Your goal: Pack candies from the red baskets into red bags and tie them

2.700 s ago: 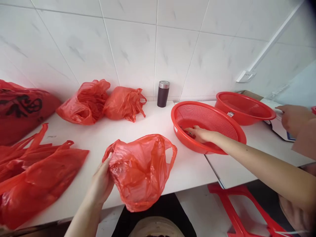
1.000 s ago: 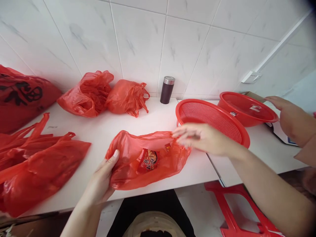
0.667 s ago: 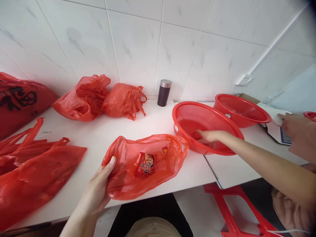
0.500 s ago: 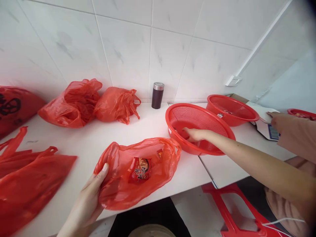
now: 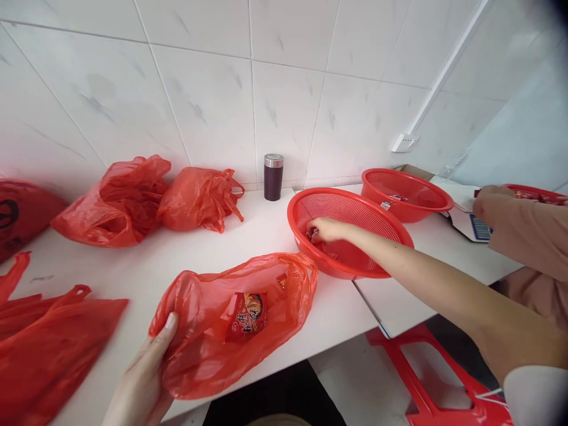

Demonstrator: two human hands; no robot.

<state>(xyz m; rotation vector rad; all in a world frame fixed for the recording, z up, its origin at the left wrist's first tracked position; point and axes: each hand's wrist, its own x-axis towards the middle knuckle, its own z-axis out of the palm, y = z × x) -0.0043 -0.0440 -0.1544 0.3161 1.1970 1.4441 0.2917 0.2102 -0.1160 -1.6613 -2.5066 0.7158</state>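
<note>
My left hand (image 5: 146, 361) grips the left rim of a red plastic bag (image 5: 199, 349), thumb on top. Its mouth is spread open on the table's near side. Inside lie a red snack packet (image 5: 249, 315) with a food picture and a much smaller red-and-yellow packet (image 5: 282, 280). My right hand (image 5: 326, 229) reaches into a red perforated plastic basket (image 5: 377, 225) just right of the bag. Its fingers are closed on a small dark-red packet (image 5: 313, 233) near the basket's left wall. More red wrappers at the bottom are hard to make out.
Behind stand a dark tumbler (image 5: 273, 177) and bunched red bags (image 5: 119, 201). Further red bags (image 5: 53, 343) lie at left. Right are a second red basket (image 5: 403, 207), a scale (image 5: 473, 222) and a co-worker's sleeve (image 5: 519, 228). A red stool (image 5: 426, 378) stands below.
My right hand has moved left within the basket, and a small packet now shows at its fingers. My left hand still holds the bag. The view has shifted slightly; the co-worker's hand has moved.
</note>
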